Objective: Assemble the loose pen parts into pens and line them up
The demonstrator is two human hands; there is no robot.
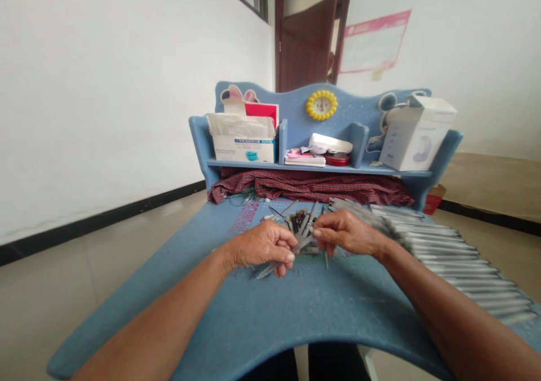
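Note:
Over the middle of the blue desk point(262, 324), my left hand point(268, 246) is closed on a slim, translucent grey plastic strip point(266, 269), whose pointed end sticks out below the fingers. Its other end reaches up toward my right hand point(344, 231). That hand is pinched near the strip's upper end; what lies between its fingertips is too small to make out. A thin grey stick point(327, 260) shows beneath the right fingers. Behind both hands lies a small heap of thin pieces point(299, 222), some dark and some clear, partly hidden by the fingers.
Many slim clear pieces with dark edges lie in a long row point(465, 268) along the desk's right side, beside my right forearm. A red plaid cloth point(313, 186) lies under the shelf. Above stand a mask box point(249, 147), a white carton point(416, 136) and stacked papers point(304, 159).

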